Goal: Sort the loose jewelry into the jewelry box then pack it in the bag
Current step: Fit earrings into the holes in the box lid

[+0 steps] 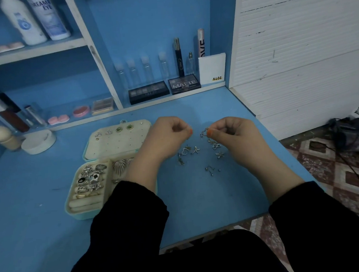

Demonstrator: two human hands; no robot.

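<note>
An open mint jewelry box (90, 213) lies on the blue desk (200, 198), left of centre. Its cream lid panel (115, 144) carries a few stud earrings; its base holds several rings in rolls (90, 180) and a silver heart piece (121, 166). Loose silver earrings (196, 150) are scattered on the desk between my hands. My right hand (236, 136) pinches a silver dangling earring (205, 133) above the pile. My left hand (163, 137) is closed, thumb and finger pinched; whether something tiny sits between them I cannot tell. No bag is recognisable.
Shelves behind hold eyeshadow palettes (149, 92), small clear bottles (133, 72), tall white bottles (36, 18) and lens cases (58, 119). A white round dish (38, 141) and a wooden knob (1, 136) stand at the left. The desk edge drops to patterned floor (336, 167) at the right.
</note>
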